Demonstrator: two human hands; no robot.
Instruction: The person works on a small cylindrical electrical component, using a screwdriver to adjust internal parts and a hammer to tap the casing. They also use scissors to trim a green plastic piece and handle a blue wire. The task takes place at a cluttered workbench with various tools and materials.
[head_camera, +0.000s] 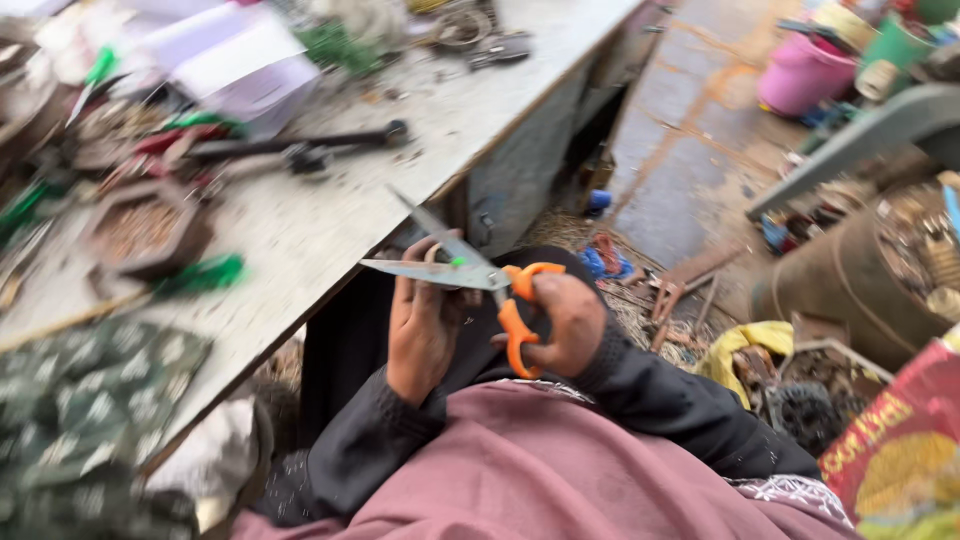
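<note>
Two hands meet over the lap: right hand (568, 322) has its fingers curled shut through the orange plastic loop handles of a pair of steel-bladed scissors (470, 272), blades spread open in a V, one pointing left, one up toward the bench. Left hand (420, 325) is raised palm-in beside the blades, fingers loosely bent, fingertips at the lower blade, seemingly pinching something small with a green speck; blur hides what. Both wrists sit in black knit sleeves (660, 395), above a smooth mauve cloth (540, 470) over the lap. Left of the hands runs a pale, scuffed flat workbench (330, 220), gritty with debris; on it a long dark metal bar tool (300, 148), green plastic bits (205, 272), a rusty tray of small parts (140, 232), white boxes (245, 60), a camouflage-patterned fabric (85, 410) at its near end. Right of the hands, well apart: stained concrete floor (690, 130), a pink plastic bucket (805, 72), a rusty round drum (850, 285), a crumpled yellow rag (745, 345), a red and yellow printed sack (905, 445).
</note>
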